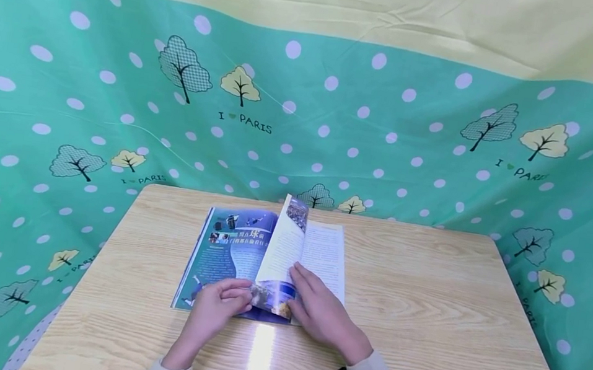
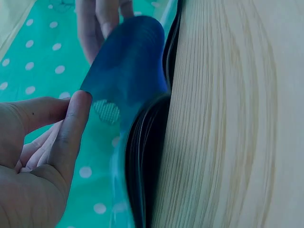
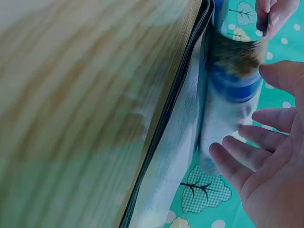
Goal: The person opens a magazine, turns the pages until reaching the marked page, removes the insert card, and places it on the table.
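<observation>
Magazine (image 1: 324, 248): lies open on the wooden table (image 1: 440, 291), a bit left of its middle, bottom edge toward the person.
Raised page (image 1: 282, 252): stands up and bowed between the two spread sides; top end sticks up past the rest.
Left hand (image 1: 217, 307): closed in a light pinch, thumb and finger on the page's lower corner.
Right hand (image 1: 318, 308): fingers spread and relaxed beside the page's other edge, gripping nothing; fingertips look to be touching it.
Sheet count: can't tell if one or several are in the pinch; worth checking by feel.
Pinch: I'd stay light and right at the corner; a hard squeeze could crease glossy paper.
Right fingers: best used flat, steering the bow, no pushing into it.
Main risk: a sideways tug might tear at the spine or slide the whole magazine, since neither hand seems to pin it down.
</observation>
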Demonstrator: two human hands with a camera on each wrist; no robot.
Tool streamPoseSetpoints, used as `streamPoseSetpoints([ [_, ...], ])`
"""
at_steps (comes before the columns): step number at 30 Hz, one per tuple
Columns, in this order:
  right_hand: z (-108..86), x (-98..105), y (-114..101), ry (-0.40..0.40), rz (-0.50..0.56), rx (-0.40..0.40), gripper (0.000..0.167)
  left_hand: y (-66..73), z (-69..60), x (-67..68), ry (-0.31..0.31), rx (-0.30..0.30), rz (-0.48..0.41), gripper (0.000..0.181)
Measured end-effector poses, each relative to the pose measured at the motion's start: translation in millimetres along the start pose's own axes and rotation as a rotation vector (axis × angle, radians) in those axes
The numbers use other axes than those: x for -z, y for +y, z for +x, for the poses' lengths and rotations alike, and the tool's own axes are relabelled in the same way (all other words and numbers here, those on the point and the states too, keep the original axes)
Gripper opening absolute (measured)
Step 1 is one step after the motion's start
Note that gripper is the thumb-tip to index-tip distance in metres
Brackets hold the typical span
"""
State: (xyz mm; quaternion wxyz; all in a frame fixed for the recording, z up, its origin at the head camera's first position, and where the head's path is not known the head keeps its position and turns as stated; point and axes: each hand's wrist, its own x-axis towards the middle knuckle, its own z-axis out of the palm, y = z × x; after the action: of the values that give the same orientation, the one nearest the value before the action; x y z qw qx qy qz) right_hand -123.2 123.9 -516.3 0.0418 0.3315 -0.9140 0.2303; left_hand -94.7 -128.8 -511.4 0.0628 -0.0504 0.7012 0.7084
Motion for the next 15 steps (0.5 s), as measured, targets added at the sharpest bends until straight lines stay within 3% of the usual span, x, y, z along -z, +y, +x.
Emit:
streamPoseSetpoints([
  [4, -5.5, 3.2, 5.3, -0.035, -0.051, -0.027, 0.076, 2.3, -2.1, 16.9, 0.061, 0.014, 0.018, 0.028],
  [11, -16.5, 7.0, 14.5, -0.271, -0.116, -0.147, 0.093, 6.5, -9.4, 56.8, 0.177, 0.073, 0.094, 0.031],
  [15, -20.2, 7.0, 17.3, -0.313, -0.127, -0.166, 0.093, 9.3, -15.1, 75.4, 0.214, 0.104, 0.13, 0.034],
])
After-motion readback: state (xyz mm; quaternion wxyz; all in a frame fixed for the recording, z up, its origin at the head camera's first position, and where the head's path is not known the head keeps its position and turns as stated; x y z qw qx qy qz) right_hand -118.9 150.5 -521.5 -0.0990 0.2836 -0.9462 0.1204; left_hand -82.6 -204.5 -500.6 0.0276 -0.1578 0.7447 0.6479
